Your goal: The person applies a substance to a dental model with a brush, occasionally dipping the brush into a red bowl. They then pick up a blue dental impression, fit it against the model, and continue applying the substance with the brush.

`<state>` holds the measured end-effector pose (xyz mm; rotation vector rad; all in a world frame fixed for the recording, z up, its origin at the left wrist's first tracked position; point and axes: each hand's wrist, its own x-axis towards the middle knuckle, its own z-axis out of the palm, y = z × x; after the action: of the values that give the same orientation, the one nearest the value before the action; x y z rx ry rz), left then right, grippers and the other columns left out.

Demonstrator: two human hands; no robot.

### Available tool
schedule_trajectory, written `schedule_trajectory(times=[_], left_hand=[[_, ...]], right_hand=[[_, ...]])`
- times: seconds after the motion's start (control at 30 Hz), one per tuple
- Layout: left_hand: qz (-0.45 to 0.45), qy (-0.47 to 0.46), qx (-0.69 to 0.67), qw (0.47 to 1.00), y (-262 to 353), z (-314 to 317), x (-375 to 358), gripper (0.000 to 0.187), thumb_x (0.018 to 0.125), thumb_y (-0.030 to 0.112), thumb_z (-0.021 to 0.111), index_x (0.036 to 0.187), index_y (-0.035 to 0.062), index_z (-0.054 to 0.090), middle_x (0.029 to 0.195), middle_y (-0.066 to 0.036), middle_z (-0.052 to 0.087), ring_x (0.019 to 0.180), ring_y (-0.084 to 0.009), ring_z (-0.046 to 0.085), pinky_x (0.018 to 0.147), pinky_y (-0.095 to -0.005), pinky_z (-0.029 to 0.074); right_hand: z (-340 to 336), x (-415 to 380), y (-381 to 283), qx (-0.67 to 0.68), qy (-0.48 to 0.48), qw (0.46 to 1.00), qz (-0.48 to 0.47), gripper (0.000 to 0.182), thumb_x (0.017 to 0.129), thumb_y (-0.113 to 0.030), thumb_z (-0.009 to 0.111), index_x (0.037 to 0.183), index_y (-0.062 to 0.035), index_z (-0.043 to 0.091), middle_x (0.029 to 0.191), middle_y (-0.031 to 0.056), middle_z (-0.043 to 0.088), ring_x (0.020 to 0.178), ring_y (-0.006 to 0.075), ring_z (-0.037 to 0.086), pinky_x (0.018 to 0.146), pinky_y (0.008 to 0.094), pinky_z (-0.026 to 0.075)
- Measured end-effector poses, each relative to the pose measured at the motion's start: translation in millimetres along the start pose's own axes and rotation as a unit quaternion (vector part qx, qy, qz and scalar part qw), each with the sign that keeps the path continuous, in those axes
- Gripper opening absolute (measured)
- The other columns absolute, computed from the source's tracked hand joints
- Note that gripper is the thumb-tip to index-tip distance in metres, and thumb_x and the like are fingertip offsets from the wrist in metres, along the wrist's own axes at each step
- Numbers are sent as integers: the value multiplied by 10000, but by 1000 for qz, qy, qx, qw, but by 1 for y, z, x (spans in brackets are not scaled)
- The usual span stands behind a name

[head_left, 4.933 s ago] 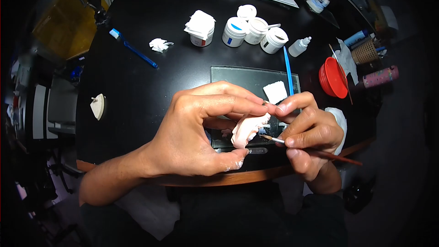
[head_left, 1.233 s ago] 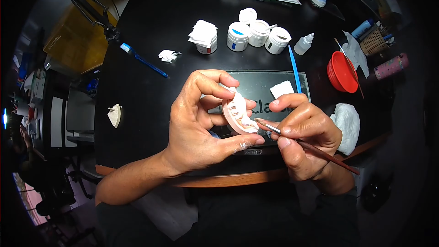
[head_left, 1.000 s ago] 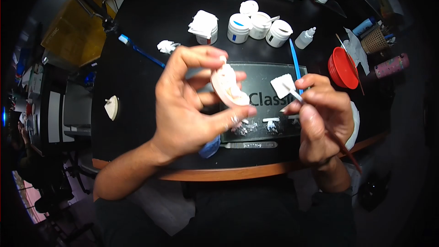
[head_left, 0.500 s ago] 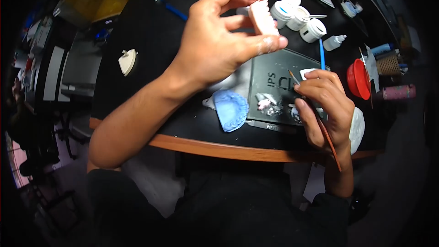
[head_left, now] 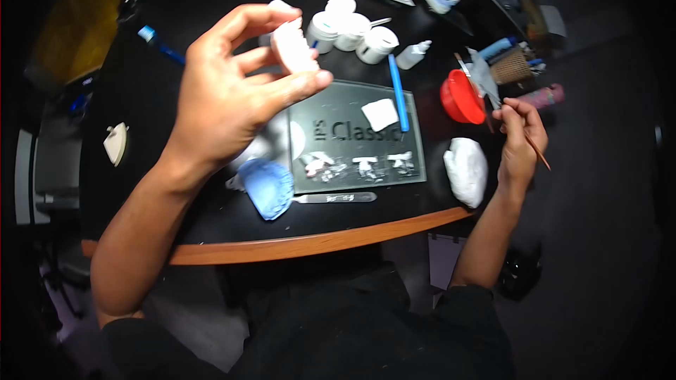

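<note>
My left hand (head_left: 229,91) is raised over the table and pinches a pale dental model (head_left: 292,47) between thumb and fingers, its toothed edge facing right. At the right, my right hand (head_left: 521,137) is closed on a thin brown brush (head_left: 538,152), beside the red bowl (head_left: 462,97). Between the hands lies a glass slab (head_left: 359,109) marked "IPS Classic", bearing small white and pinkish heaps and a white square pad (head_left: 380,114). A blue dental cast (head_left: 267,188) sits at the slab's lower left corner.
White jars (head_left: 377,44) and a dropper bottle (head_left: 413,55) stand behind the slab. A blue stick (head_left: 398,91) crosses its right part. Near the front edge are a metal blade (head_left: 336,198) and a crumpled white cloth (head_left: 466,172). A toothbrush (head_left: 160,45) lies at left.
The view has shifted right. My right hand has moved from over the slab to the right, past the red bowl, with the brush. My left hand still holds the model.
</note>
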<state>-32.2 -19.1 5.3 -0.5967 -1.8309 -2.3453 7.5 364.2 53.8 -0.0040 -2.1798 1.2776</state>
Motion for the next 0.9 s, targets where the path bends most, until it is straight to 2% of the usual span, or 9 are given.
schedule_trajectory(times=[0.1,0.2,0.33,0.43,0.5,0.57,0.63,0.73,0.9], left_hand=[[-15,-1,5,1000,6,5,1,586,793,-19,859,1299,-44,565,1300,-158,564,1167,-266,675,975,-372,619],[-19,-2,13,1000,5,3,0,588,792,-18,860,1300,-44,566,1298,-159,570,1170,-264,673,984,-370,615],[26,-8,62,998,-3,-2,2,576,798,-28,859,1291,-68,564,1253,-166,607,1120,-280,704,973,-361,603],[26,-7,23,999,-2,-3,2,581,780,-17,882,1278,-47,585,1211,-148,627,1080,-258,713,959,-361,609],[5,-3,-6,1000,0,-3,1,584,770,-4,894,1275,-25,602,1200,-133,634,1063,-247,717,942,-359,613],[29,-38,-35,998,0,-4,0,500,806,3,862,1223,-26,588,1142,-114,670,1027,-183,699,900,-321,608],[44,-54,-42,997,1,-4,-2,455,824,11,847,1191,-26,582,1123,-110,688,1019,-155,689,880,-304,606],[56,-49,-24,997,3,-1,-7,448,823,20,847,1183,-25,582,1144,-120,689,1044,-166,687,881,-309,607],[66,-37,-21,997,2,0,-7,479,816,37,856,1203,-27,582,1138,-128,688,1039,-167,685,869,-310,604]], right_hand=[[-13,21,17,-75,-18,997,8,87,913,-39,721,930,44,704,762,43,701,694,80,626,664,243,498],[-5,26,31,-226,-60,970,-63,112,877,-66,764,888,42,737,761,34,718,686,88,634,669,259,504],[-1,22,45,-276,-70,958,-41,125,866,-87,788,894,31,762,791,39,741,723,88,645,687,260,511],[-5,-3,21,-116,20,992,-47,112,943,-51,737,989,51,741,886,96,753,776,132,691,736,258,556],[3,-43,-14,-112,9,988,-107,144,979,-9,668,1094,70,703,983,148,732,891,164,697,823,273,558],[27,-92,-38,-50,-61,983,-164,187,913,52,624,1093,61,671,902,137,687,922,219,631,856,328,513],[53,-131,-53,-11,-175,957,-232,230,813,0,699,1041,-18,692,841,111,714,965,291,591,930,417,457],[82,-165,-78,-25,-263,939,-222,251,735,1,799,971,-52,728,808,50,727,924,264,602,772,337,513],[100,-165,-84,-10,-272,934,-232,272,710,29,794,962,-48,725,773,46,719,872,249,607,766,335,513]])
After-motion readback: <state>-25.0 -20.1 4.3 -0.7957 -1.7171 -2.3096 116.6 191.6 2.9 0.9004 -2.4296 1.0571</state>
